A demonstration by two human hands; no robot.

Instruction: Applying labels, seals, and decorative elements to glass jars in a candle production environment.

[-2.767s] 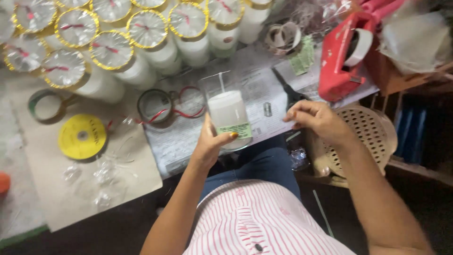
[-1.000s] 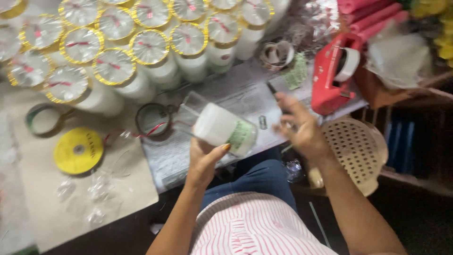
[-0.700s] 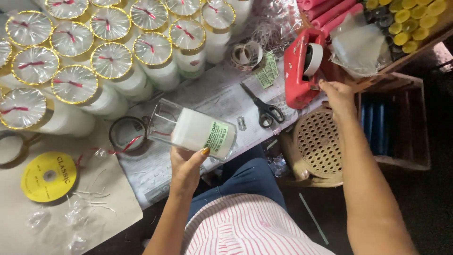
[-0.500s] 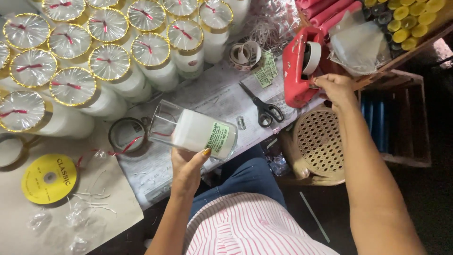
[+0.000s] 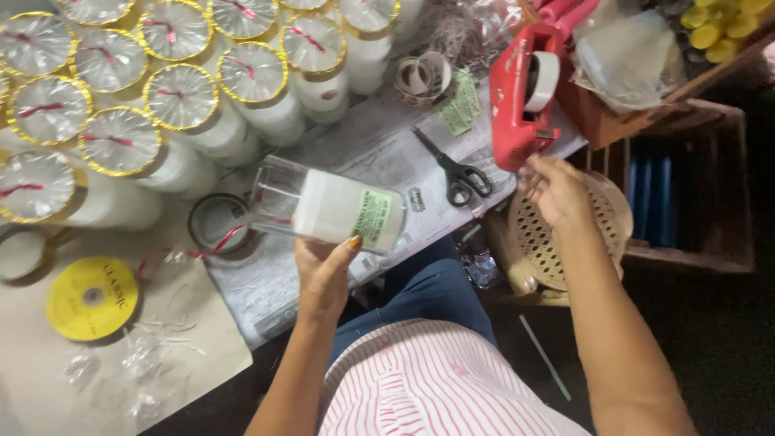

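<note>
My left hand (image 5: 324,270) holds a clear glass candle jar (image 5: 327,208) filled with white wax, tilted on its side above the newspaper-covered table (image 5: 363,145); a green label faces me. My right hand (image 5: 554,187) hovers just below a red tape dispenser (image 5: 521,93) at the table's right end, fingers loosely curled; whether it pinches a strip of tape is unclear. Black scissors (image 5: 454,171) lie on the newspaper between the two hands.
Several wrapped candle jars (image 5: 178,101) with gold rims and red ribbon fill the back left. A yellow ribbon spool (image 5: 90,297), tape rolls (image 5: 216,224) and cellophane scraps lie at left. A perforated stool (image 5: 565,234) and wooden crates (image 5: 686,186) stand at right.
The jar went from upright on the table to tilted in my left hand. My right hand left the jar, reached the red dispenser, then drew back slightly below it.
</note>
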